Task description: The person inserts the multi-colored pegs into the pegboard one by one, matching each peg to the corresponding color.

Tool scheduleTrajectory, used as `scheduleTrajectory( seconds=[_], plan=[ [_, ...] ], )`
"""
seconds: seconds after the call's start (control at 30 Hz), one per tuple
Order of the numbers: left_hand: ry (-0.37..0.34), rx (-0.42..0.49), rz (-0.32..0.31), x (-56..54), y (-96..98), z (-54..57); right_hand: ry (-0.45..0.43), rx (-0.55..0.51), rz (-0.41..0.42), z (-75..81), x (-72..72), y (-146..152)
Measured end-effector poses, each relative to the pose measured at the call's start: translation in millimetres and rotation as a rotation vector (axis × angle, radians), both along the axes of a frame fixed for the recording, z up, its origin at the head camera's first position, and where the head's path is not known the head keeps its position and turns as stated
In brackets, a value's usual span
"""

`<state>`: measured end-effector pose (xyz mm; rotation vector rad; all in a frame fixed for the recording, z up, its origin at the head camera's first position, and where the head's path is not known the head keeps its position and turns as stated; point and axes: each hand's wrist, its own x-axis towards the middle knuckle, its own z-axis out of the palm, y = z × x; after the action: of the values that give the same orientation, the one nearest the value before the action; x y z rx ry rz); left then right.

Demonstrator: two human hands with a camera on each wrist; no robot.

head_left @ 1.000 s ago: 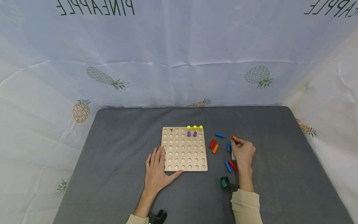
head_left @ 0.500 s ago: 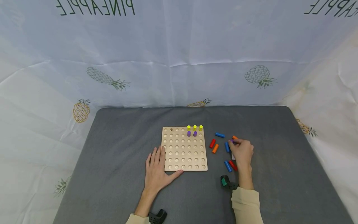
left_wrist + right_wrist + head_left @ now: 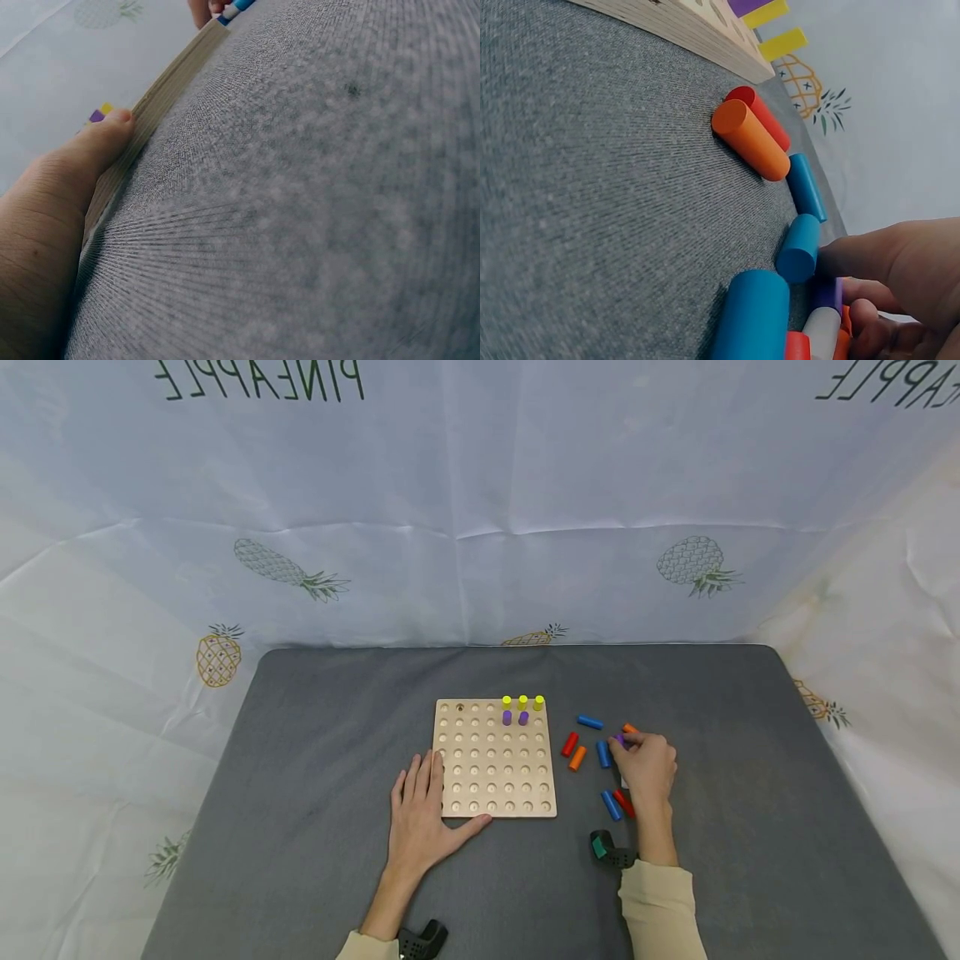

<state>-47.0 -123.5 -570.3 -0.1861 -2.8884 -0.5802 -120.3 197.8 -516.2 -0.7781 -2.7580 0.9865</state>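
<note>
My left hand (image 3: 422,831) lies with straight fingers against the left side of a wooden pegboard (image 3: 482,760), its thumb touching the front edge. Several yellow pegs (image 3: 522,702) and two purple pegs (image 3: 523,718) stand in the board's far right holes. Right of the board, my right hand (image 3: 649,768) pinches a purple peg (image 3: 826,294) between thumb and fingers; most of that peg is hidden. Close to the thumb lies a blue peg (image 3: 799,247). A white peg (image 3: 823,330) lies just below the purple one, partly covered by the hand in the head view.
Loose pegs lie on the grey cloth around the right hand: a red peg (image 3: 570,744), an orange peg (image 3: 577,759), a far blue peg (image 3: 590,722), a near blue peg (image 3: 611,805) and another red peg (image 3: 624,803). An orange peg (image 3: 629,727) shows beyond the fingertips.
My right hand has shifted slightly left with the purple peg, and the blue peg beside its thumb has moved left too. The left hand stays where it was.
</note>
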Motion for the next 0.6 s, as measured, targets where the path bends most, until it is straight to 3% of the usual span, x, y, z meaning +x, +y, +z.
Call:
scheduleTrajectory(
  seconds=[0.6],
  plan=[
    [0.007,0.005,-0.009,0.0,-0.7,-0.4,0.046,-0.043,0.042,1.1,2.7,-1.3]
  ],
)
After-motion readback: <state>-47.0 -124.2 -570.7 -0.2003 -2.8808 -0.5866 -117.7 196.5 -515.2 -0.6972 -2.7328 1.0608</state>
